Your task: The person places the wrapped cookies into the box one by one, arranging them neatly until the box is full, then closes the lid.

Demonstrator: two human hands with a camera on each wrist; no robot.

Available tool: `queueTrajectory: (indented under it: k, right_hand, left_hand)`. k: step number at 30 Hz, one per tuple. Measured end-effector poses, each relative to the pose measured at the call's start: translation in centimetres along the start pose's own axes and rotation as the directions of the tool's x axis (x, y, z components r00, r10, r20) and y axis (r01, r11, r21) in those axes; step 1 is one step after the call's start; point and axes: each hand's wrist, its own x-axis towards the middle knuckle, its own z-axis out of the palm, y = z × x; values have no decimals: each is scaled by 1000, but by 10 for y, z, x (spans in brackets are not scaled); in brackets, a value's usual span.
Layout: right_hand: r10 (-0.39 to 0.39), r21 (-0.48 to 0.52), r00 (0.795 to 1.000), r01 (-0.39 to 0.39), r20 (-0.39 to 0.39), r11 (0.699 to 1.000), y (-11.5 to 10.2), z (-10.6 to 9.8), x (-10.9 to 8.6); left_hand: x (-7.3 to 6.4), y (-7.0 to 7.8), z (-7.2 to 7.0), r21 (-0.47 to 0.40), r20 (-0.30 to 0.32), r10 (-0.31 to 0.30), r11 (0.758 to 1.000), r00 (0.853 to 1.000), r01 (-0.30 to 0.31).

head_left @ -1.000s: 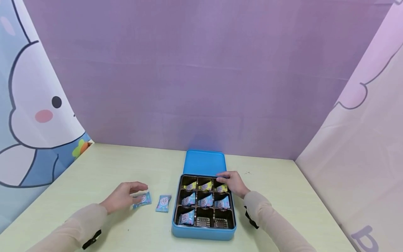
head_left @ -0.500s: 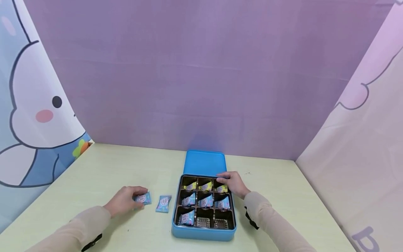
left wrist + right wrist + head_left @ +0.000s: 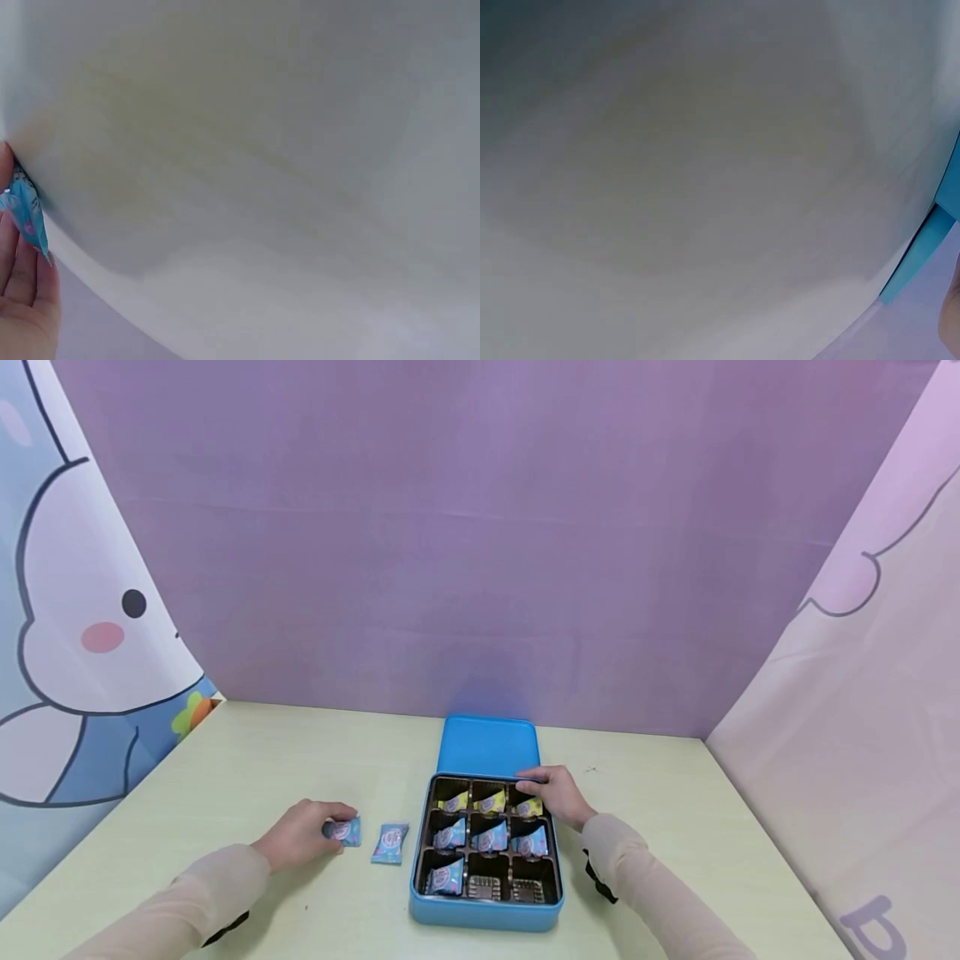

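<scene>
On the table's left side my left hand (image 3: pixel 302 833) pinches a blue candy packet (image 3: pixel 345 832) between thumb and fingers. The same packet (image 3: pixel 27 210) shows at the left edge of the left wrist view. A second blue candy packet (image 3: pixel 390 844) lies flat between that hand and a blue tin (image 3: pixel 486 913). The tin has a dark divided tray with yellow packets (image 3: pixel 491 803) in the back row, blue packets (image 3: pixel 491 838) in the middle row, and one blue packet (image 3: pixel 447 878) at front left. My right hand (image 3: pixel 558 795) grips the tin's back right corner.
The tin's blue lid (image 3: pixel 489 747) lies open behind it, by the purple backdrop (image 3: pixel 480 543). Printed cloth panels stand at the left (image 3: pixel 97 568) and right (image 3: pixel 847 710) of the pale table (image 3: pixel 660 860).
My left hand has closed its fingers on the blue packet and shifted slightly to the right. My right hand and the tin have stayed in place.
</scene>
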Motion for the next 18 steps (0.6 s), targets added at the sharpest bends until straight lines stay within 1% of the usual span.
queueTrajectory:
  k: [5, 9, 18]
  right_hand:
    - [12, 7, 1000, -12, 0, 1000, 1, 0, 0]
    - [17, 8, 1000, -17, -3, 1000, 1, 1, 0]
    - [26, 13, 1000, -26, -8, 1000, 0, 0, 0]
  left_hand:
    - [1, 1, -1, 69, 7, 21, 997, 1000, -22]
    - [1, 0, -1, 82, 8, 22, 996, 1000, -23]
    - [2, -4, -5, 94, -4, 69, 993, 998, -68]
